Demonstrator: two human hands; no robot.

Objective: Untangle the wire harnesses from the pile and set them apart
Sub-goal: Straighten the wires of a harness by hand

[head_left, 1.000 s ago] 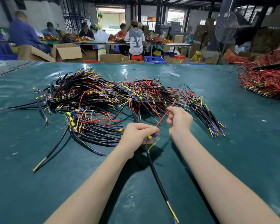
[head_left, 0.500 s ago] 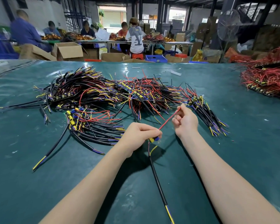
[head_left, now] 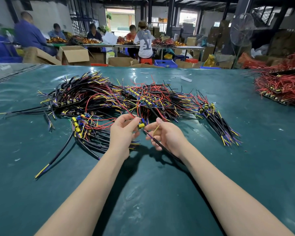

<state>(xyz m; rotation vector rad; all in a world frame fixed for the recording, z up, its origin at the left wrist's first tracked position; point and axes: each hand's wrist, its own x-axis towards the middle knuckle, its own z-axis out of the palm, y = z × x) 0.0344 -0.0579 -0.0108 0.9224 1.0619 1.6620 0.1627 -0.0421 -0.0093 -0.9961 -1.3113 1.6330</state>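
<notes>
Two hands work one wire harness [head_left: 141,125] just above the near edge of the single big tangled pile [head_left: 109,99] on the teal tabletop [head_left: 245,167]. The left hand [head_left: 124,133] has its fingers pinched on the harness's yellow-and-blue end, where one red wire leaves it. The right hand [head_left: 169,137] has its fingers curled round one black cable [head_left: 162,147] with two bared cores, one yellow and one purple. A second, mostly red heap [head_left: 283,86] lies well apart at the far right, and one fan [head_left: 242,31] stands behind it.
</notes>
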